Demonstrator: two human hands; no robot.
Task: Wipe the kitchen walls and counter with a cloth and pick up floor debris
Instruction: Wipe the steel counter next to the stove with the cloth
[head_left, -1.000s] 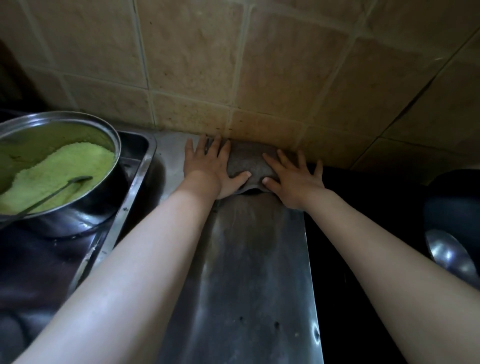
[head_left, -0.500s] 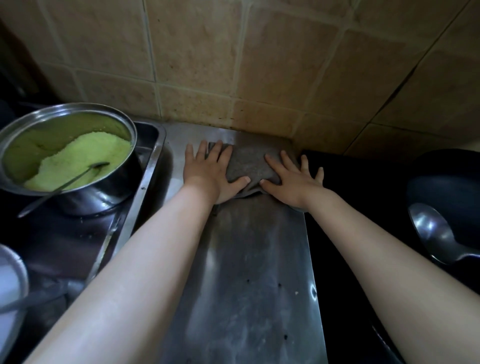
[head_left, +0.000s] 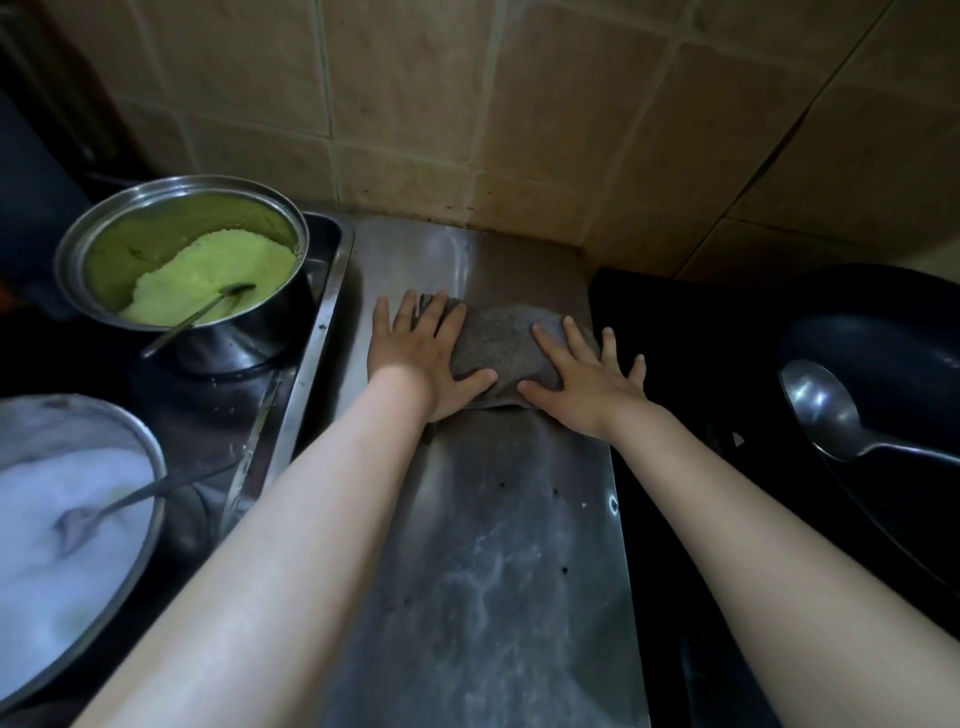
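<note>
Head view: left hand (head_left: 423, 358) and right hand (head_left: 587, 387) press flat, fingers spread, on a grey cloth (head_left: 501, 345) on the steel counter (head_left: 498, 545), grasping nothing.

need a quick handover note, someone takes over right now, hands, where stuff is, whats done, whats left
Left hand and right hand: both open, palms flat on the grey cloth, pressing it onto the steel counter.
Cloth sits partway down the counter, clear of the tiled wall.
Beside it: pot of green mash in the sink to the left, bowl of white foam near left, dark wok with a ladle to the right.
Done: the strip by the wall looks wiped.
Left: the near counter shows smears and dark specks; whether the walls were wiped cannot be told, and the floor is out of view.
</note>
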